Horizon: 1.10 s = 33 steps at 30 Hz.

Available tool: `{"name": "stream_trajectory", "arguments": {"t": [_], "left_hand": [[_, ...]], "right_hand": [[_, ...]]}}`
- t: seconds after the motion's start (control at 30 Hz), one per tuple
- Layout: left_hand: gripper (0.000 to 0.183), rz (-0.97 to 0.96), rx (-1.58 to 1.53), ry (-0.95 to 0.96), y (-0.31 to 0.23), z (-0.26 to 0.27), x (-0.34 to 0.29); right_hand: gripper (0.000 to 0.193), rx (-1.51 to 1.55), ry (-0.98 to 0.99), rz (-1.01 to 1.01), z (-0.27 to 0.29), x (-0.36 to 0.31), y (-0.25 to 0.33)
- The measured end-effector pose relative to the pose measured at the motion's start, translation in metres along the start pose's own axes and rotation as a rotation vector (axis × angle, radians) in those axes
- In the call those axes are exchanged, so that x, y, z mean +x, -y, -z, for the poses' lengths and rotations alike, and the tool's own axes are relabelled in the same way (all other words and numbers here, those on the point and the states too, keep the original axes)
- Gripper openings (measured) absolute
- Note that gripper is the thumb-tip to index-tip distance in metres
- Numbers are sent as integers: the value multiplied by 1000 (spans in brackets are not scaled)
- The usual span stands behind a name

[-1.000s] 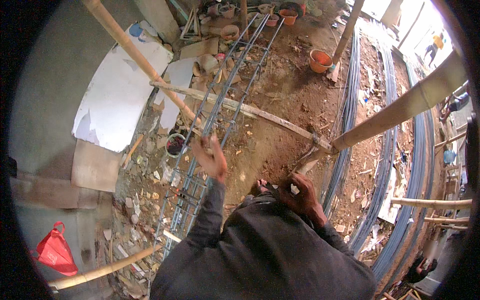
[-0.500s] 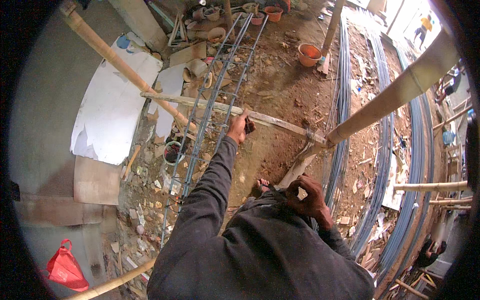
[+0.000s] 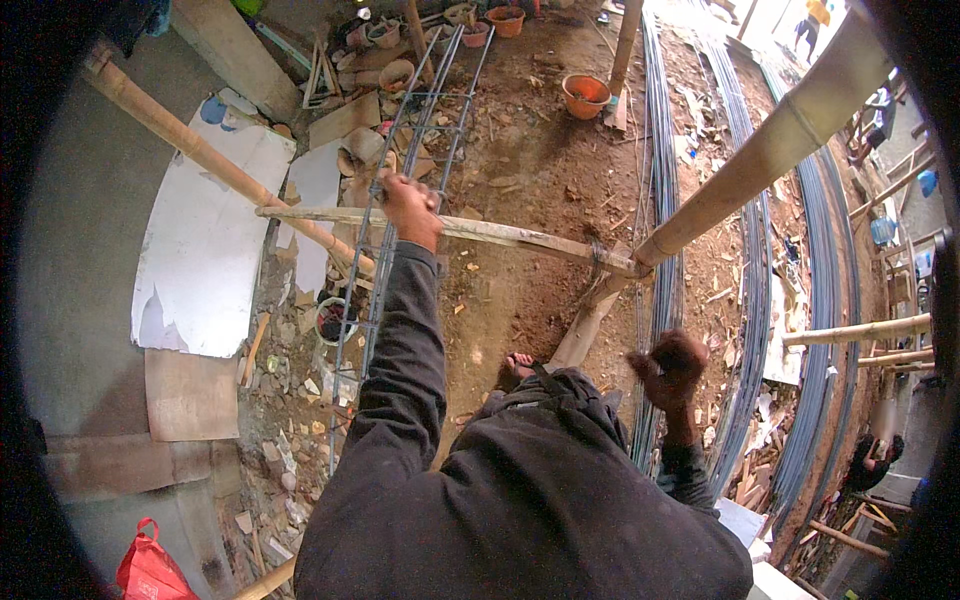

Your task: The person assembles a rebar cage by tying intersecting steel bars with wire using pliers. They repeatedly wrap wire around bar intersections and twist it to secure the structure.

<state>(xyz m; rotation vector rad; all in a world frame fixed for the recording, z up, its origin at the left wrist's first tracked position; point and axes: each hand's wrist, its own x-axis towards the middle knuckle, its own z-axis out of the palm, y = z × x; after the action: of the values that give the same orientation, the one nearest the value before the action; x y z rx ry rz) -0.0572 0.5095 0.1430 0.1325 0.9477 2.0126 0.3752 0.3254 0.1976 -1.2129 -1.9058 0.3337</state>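
A long steel rebar cage (image 3: 455,128), made of thin bars joined by cross ties, rests across a wooden crosspiece (image 3: 510,235). My left hand (image 3: 410,212) is closed round the cage's bars just above that crosspiece, with the arm stretched forward. My right hand (image 3: 672,370) is raised on the right, over the bundled steel bars and touching nothing around it. Its fingers are curled and a bit blurred; whatever may be in them is hidden. The crosspiece meets a thick bamboo pole (image 3: 735,185) at its right end.
Long bundles of steel bars (image 3: 757,300) lie along the ground on the right. A second bamboo pole (image 3: 200,125) slants at the left beside white sheets (image 3: 195,250). An orange bucket (image 3: 585,97) stands ahead. Rubble covers the ground; a red bag (image 3: 150,565) sits lower left.
My left hand has moved left from the crosspiece onto the rebar cage. My right hand has gone right, away from my body. The view has shifted slightly.
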Motion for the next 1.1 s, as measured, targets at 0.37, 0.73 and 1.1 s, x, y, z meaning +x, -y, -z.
{"name": "stream_trajectory", "arguments": {"t": [0.37,0.73,1.1], "left_hand": [[41,178,-128,406,-114,-23,-26],[45,-348,21,346,-185,-36,-34],[54,-7,850,710,-74,-63,-122]], "right_hand": [[40,632,-938,-584,114,51,-44],[42,1144,-862,-643,148,7,-88],[134,1903,-208,-58,24,66,71]]}}
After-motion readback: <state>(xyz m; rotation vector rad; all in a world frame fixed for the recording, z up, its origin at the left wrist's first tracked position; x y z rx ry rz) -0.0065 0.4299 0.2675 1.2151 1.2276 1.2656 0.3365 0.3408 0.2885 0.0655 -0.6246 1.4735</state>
